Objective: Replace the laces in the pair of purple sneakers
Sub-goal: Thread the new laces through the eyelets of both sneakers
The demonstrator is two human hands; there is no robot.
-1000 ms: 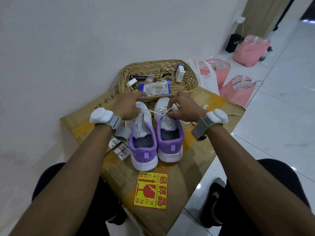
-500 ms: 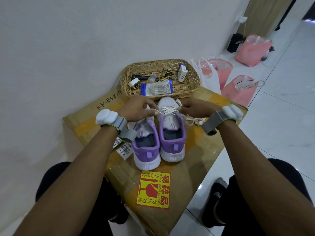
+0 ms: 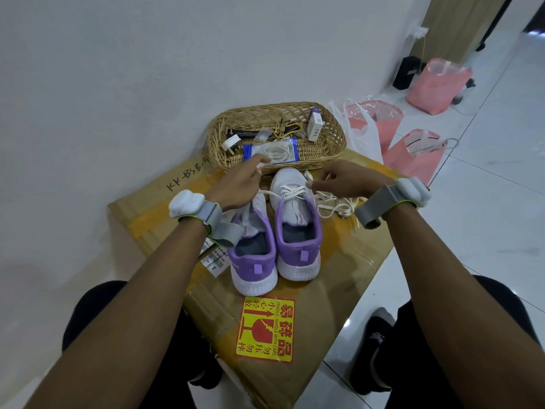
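Two purple and white sneakers stand side by side on a cardboard box, heels toward me. The right sneaker has a cream lace crossed through its front eyelets. The left sneaker shows no lace. My left hand is over the left sneaker's toe and pinches one end of the lace. My right hand pinches the lace at the right sneaker's toe side. Loose lace lies piled under my right wrist.
A wicker basket stands behind the sneakers against the white wall, holding a packet of white laces, a small box and odds and ends. Pink bags sit on the tiled floor to the right. A fragile sticker marks the box front.
Both hands have moved apart and farther from me along the right sneaker, from its tongue toward the toe, drawing the lace out sideways. More of the crossed lacing now shows.
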